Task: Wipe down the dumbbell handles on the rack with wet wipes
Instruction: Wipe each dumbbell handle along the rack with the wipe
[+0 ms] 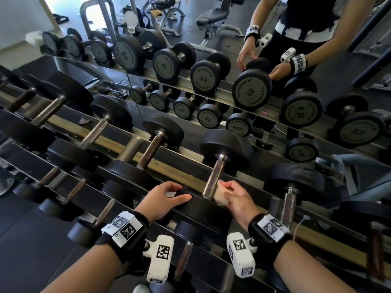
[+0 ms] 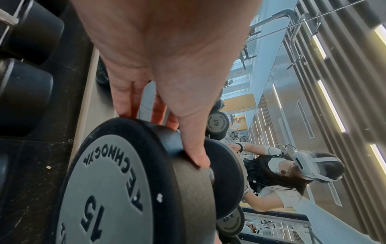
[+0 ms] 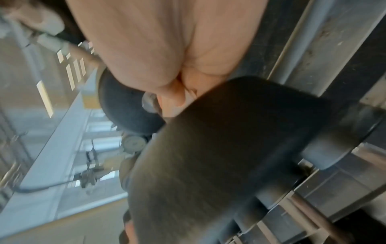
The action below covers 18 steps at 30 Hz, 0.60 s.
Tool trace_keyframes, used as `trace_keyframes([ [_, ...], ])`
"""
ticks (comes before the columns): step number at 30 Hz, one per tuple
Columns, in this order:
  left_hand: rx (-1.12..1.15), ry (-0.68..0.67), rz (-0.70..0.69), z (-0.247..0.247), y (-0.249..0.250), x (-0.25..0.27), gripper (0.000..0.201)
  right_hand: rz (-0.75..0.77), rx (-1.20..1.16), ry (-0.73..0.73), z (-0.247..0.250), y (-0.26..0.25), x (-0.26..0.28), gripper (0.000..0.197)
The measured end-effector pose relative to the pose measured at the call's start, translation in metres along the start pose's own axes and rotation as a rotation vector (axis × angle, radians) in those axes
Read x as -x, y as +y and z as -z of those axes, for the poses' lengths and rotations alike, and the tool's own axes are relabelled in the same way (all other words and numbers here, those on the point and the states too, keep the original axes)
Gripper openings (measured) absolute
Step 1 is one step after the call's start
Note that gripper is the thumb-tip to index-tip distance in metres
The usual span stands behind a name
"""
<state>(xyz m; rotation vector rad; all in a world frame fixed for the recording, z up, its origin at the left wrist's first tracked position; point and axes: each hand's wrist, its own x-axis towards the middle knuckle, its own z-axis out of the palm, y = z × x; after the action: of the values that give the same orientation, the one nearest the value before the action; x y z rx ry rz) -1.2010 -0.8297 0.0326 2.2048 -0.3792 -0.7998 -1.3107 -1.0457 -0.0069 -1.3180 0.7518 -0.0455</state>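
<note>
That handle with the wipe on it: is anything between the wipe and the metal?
Nothing visible. The right hand presses the wet wipe directly against the near end of the dumbbell handle; the left hand rests aside on the near weight head.

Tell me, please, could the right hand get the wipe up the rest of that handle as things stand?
Probably yes. The right hand holds the wipe against the lower end of the handle, and the bare metal above it looks unobstructed up to the far weight head.

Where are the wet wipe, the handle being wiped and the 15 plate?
Wet wipe (image 1: pixel 220 196): head view, bunched middle.
Handle (image 1: pixel 214 176): head view, bare mid-shaft.
15 plate (image 2: pixel 108 186): left wrist view, grey face.
</note>
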Motion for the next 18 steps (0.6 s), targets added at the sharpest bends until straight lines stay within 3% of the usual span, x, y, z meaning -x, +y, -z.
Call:
trace_keyframes([
  [3,0.003,-0.012,0.01,0.0,0.0,0.0,0.05,-0.029,-0.045,-0.039,0.011,0.002,0.006,0.028],
  [8,0.01,-0.02,0.014,0.001,0.001,0.0,0.052,-0.08,-0.102,0.181,0.027,-0.009,-0.012,0.018],
  [13,0.015,-0.016,0.02,0.0,0.001,0.001,0.052,-0.124,-0.094,0.138,0.028,-0.016,-0.027,0.024],
  [18,0.005,-0.02,0.019,0.0,0.0,0.001,0.053,-0.021,0.002,0.182,0.013,-0.015,-0.033,0.016],
])
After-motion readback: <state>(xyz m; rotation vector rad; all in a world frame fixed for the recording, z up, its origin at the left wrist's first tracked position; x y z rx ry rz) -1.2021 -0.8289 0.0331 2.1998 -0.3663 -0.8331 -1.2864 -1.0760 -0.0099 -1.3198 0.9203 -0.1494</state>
